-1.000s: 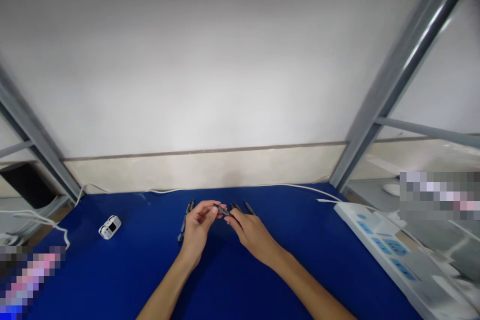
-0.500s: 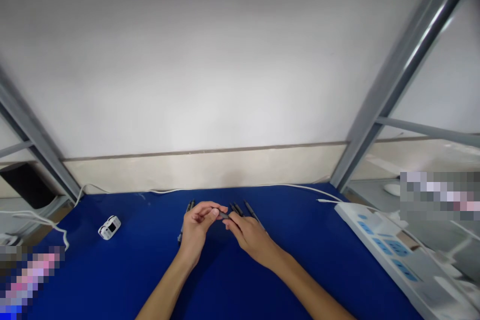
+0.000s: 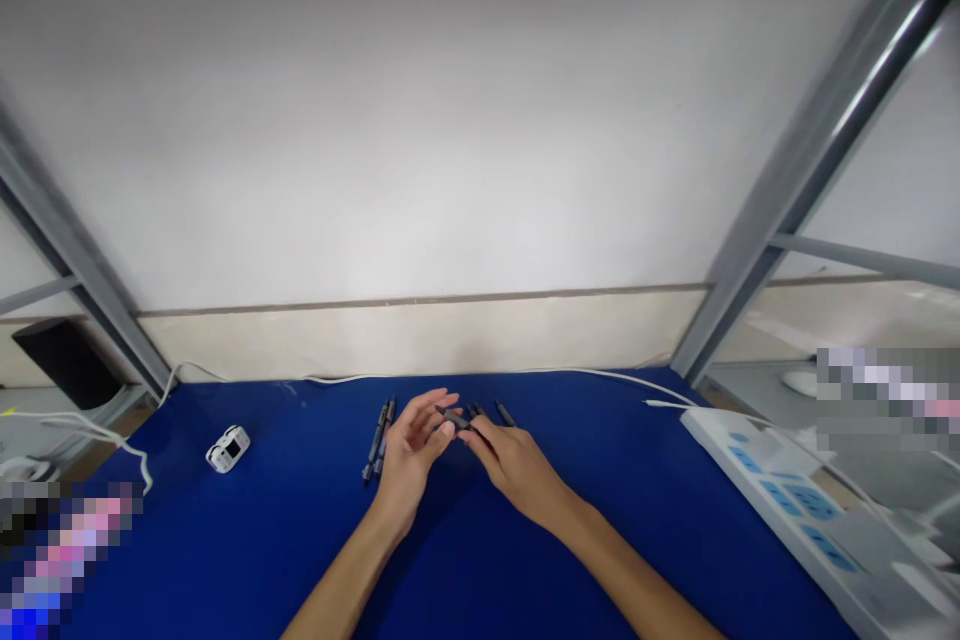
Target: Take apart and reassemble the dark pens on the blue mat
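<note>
A dark grey pen (image 3: 453, 417) is held up between my two hands, above the blue tabletop (image 3: 465, 550). The thumb and fingers of my left hand (image 3: 414, 438) close around its far end, with the outer fingers loosely curled. At the other end, my right hand (image 3: 517, 457) pinches the pen, hiding part of it. Two similar dark pens (image 3: 379, 440) lie side by side just left of my left hand. Beyond my right hand, more dark pens (image 3: 505, 412) rest on the table, partly covered by the hand.
A small white device with a dark screen (image 3: 228, 448) sits at the left. A white cable (image 3: 360, 379) runs along the wall. At the right lies a long white box with blue markings (image 3: 780, 500). Grey metal posts (image 3: 810, 160) frame the table, and a black speaker-like object (image 3: 67, 360) stands far left.
My left hand's fingers have loosened and lifted somewhat, and more of the held pen shows. The pens on the left are more exposed. The whole view has shifted slightly.
</note>
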A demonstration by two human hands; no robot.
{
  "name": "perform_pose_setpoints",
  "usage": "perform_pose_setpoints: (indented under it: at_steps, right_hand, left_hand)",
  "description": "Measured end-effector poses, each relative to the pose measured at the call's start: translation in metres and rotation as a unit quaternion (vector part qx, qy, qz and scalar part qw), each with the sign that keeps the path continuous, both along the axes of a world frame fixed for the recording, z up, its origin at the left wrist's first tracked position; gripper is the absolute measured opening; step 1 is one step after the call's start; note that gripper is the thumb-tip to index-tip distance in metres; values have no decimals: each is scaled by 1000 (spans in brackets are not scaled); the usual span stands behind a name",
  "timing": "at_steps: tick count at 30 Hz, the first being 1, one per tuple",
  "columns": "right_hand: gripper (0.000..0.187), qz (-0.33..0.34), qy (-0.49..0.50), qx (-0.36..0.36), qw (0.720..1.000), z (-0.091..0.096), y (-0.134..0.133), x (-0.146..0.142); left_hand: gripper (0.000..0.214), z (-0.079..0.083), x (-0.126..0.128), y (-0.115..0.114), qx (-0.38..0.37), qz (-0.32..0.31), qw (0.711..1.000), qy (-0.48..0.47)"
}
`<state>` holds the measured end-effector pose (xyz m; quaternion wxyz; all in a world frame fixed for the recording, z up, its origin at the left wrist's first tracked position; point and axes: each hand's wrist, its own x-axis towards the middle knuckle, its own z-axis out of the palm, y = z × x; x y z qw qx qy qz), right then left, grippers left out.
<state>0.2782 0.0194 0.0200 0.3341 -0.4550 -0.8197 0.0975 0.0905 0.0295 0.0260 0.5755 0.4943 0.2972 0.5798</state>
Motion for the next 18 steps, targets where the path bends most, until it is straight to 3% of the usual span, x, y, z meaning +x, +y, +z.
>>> perform_pose_setpoints:
  at_steps: [4,6,9,13,18]
  right_hand:
    - [23,9,-13,2,1000,8,-6,-1]
    - [26,15,-16,-4,1000,13,-9,-1]
    - [30,24,-9,-5,1000,17,-10,-1]
    - [24,19,-13,13,1000,15,-7,0]
    - [15,26,13,-53,998,10,-6,0]
  left_hand:
    - [38,-1,-3,2,-10,25,999,43]
    - [44,-2,-5,3,1,41,998,47]
    - [51,0,-5,2,14,-2,999,36]
    - [33,3,-4,0,5,-10,998,59]
    - [30,0,-2,-1,-11,24,998,57]
